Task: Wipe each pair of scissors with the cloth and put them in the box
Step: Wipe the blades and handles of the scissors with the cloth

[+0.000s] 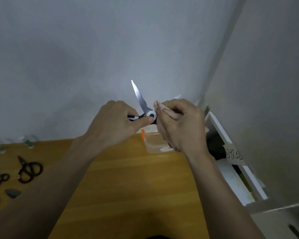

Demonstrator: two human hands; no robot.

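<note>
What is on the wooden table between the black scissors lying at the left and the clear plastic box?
In the head view, only the left forearm crosses above that stretch; the wooden table between the black scissors and the clear plastic box looks bare.

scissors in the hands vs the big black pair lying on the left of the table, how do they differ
The held scissors are up in the air, gripped by the left hand, with the right hand pressing a cloth at the pivot; the black pair lies flat on the table, untouched. The held pair is open, one serrated blade pointing up, with a white pivot disc; the black pair's blades look closed. Both have dark handles.
</note>
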